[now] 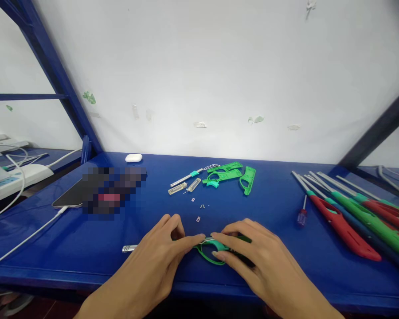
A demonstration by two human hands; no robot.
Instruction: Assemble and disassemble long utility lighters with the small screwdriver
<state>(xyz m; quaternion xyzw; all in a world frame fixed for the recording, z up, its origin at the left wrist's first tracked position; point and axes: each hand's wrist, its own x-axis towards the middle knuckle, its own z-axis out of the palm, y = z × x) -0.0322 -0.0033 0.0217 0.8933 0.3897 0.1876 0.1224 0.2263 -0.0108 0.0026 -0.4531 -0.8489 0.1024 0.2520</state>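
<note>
Pinching the green handle (pixel 206 260) with left hand (pixel 162 248) and right hand (pixel 257 248); best to ease the white wire (pixel 206 240) flat, clear of the teal trigger (pixel 218 245)

White case (pixel 133 158) near wall (pixel 199 79); dark phone (pixel 71 194) at left, white cable (pixel 29 236) attached; power strip (pixel 36 173) farther left.

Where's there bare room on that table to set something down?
Try the blue table between the green shells and the screwdriver. A smaller patch lies between the white case and the left hand. Crowded: the right side, where lighters bunch, and front centre, where the right hand sits beside the left.
</note>
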